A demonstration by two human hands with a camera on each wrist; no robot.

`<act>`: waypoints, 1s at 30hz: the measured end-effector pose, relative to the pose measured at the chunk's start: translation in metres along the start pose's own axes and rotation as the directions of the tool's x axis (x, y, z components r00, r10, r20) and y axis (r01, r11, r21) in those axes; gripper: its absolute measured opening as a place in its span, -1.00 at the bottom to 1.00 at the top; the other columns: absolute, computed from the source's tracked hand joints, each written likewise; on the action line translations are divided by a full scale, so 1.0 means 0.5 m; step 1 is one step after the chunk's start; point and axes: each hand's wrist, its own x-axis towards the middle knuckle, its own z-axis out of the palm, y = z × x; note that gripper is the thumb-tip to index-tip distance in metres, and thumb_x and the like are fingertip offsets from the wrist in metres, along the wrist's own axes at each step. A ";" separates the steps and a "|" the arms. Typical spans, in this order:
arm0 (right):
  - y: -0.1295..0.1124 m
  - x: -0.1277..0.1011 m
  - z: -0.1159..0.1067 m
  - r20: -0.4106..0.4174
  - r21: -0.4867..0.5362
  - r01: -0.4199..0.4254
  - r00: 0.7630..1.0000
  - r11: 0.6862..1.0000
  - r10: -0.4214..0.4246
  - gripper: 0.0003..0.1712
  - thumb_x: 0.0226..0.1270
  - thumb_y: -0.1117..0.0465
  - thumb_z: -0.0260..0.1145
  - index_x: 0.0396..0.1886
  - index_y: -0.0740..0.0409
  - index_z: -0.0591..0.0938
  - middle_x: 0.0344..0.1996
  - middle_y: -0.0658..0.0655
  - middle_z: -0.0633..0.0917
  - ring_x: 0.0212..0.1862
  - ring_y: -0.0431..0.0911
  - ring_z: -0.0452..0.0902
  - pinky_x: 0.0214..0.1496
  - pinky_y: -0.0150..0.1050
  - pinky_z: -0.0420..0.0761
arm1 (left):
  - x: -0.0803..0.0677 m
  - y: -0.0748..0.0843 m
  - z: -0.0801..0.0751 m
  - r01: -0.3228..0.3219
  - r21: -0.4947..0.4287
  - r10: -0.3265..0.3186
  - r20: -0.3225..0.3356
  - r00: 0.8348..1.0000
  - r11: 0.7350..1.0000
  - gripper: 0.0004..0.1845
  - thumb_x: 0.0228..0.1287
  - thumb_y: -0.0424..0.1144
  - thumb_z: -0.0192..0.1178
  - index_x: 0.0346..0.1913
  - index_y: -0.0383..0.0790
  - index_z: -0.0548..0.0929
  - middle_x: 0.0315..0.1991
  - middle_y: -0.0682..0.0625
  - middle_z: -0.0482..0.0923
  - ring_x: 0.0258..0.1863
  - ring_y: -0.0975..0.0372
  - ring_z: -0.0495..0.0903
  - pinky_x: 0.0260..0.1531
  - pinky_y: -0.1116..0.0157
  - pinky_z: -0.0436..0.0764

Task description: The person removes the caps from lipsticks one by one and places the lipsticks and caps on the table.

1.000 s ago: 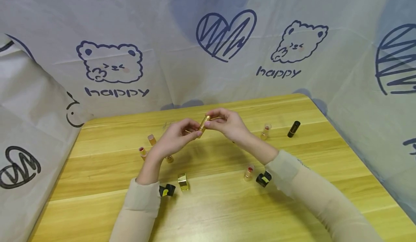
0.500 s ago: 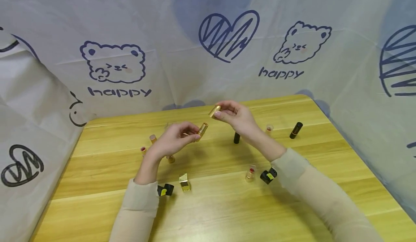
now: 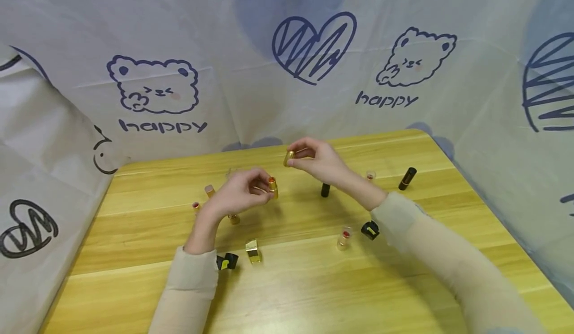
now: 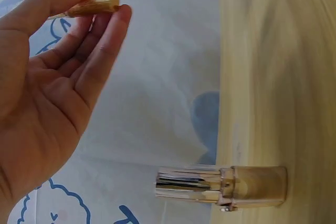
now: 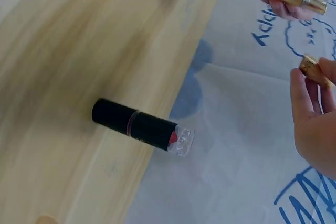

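Nearest, at the lower centre of the frame, a gold square-sided case (image 3: 253, 251) is seen on the counter (image 3: 291, 299), a clear-capped lipstick (image 3: 344, 239) to its right. Now mid-frame: a gold lipstick (image 3: 273, 188) is pinched between thumb and fingers by the left grip (image 3: 242, 190), orange-red showing on top. Its apparent cap (image 3: 289, 158) is pinched by the right grip (image 3: 320, 162), apart. Uncapping is judged done; neither piece is set down yet. Farther right, a black lipstick tube (image 3: 407, 178) is left unheld.
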 end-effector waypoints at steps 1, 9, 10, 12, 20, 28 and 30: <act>0.003 0.008 0.002 0.027 -0.026 0.004 1.000 1.000 -0.004 -0.65 0.41 0.28 0.45 0.14 0.25 0.64 0.00 0.18 0.74 0.08 0.01 0.70 0.13 -0.14 0.72 | 0.001 -0.004 0.001 0.005 0.017 -0.005 0.018 1.000 1.000 -0.75 0.32 -0.41 0.37 0.02 -0.30 0.64 -0.08 -0.11 0.70 -0.04 0.10 0.71 -0.03 0.23 0.74; 0.024 0.062 0.027 0.245 -0.195 0.030 0.969 0.980 0.019 -0.68 0.38 0.39 0.43 0.09 0.33 0.64 -0.01 0.22 0.73 0.08 0.05 0.72 0.07 -0.23 0.73 | 0.015 -0.034 0.017 0.025 0.111 -0.038 0.113 0.993 0.994 -0.82 0.27 -0.45 0.36 -0.11 -0.30 0.63 -0.16 -0.06 0.73 -0.13 0.17 0.74 -0.06 0.27 0.74; 0.025 0.067 0.031 0.265 -0.207 0.030 0.964 0.978 0.027 -0.68 0.38 0.40 0.43 0.08 0.34 0.64 0.00 0.23 0.72 0.10 0.07 0.72 0.07 -0.24 0.73 | 0.016 -0.036 0.019 0.029 0.121 -0.043 0.116 0.992 0.992 -0.83 0.27 -0.45 0.37 -0.13 -0.30 0.63 -0.17 -0.06 0.73 -0.13 0.18 0.74 -0.07 0.28 0.74; 0.027 0.076 0.040 0.295 -0.223 0.026 0.954 0.974 0.042 -0.70 0.37 0.43 0.42 0.07 0.35 0.64 0.00 0.24 0.71 0.10 0.08 0.71 0.06 -0.26 0.73 | 0.017 -0.037 0.022 0.038 0.149 -0.056 0.122 0.991 0.988 -0.84 0.26 -0.44 0.39 -0.17 -0.29 0.63 -0.18 -0.04 0.73 -0.14 0.20 0.75 -0.07 0.30 0.74; 0.047 0.104 0.075 0.340 -0.295 0.016 0.936 0.955 0.089 -0.75 0.29 0.46 0.46 -0.05 0.33 0.68 -0.12 0.20 0.75 0.01 0.04 0.75 -0.02 -0.30 0.74 | 0.013 -0.040 0.030 0.130 0.219 -0.163 0.144 0.976 0.967 -0.86 0.29 -0.38 0.42 -0.19 -0.21 0.64 -0.21 0.03 0.73 -0.16 0.24 0.72 -0.08 0.27 0.72; 0.063 0.114 0.098 0.362 -0.400 0.037 0.924 0.916 0.121 -0.76 0.27 0.49 0.44 -0.07 0.30 0.70 -0.15 0.19 0.77 -0.03 0.04 0.74 -0.07 -0.30 0.73 | 0.016 -0.054 0.030 0.141 0.247 -0.194 0.208 0.959 0.959 -0.87 0.26 -0.42 0.39 -0.19 -0.21 0.67 -0.22 0.01 0.72 -0.18 0.23 0.72 -0.12 0.26 0.72; 0.067 0.117 0.104 0.370 -0.410 0.043 0.921 0.911 0.123 -0.75 0.28 0.51 0.42 -0.06 0.31 0.71 -0.15 0.20 0.78 -0.03 0.04 0.74 -0.06 -0.30 0.72 | 0.017 -0.056 0.031 0.134 0.251 -0.191 0.220 0.957 0.959 -0.87 0.25 -0.44 0.39 -0.20 -0.21 0.68 -0.24 0.02 0.72 -0.19 0.24 0.71 -0.12 0.26 0.72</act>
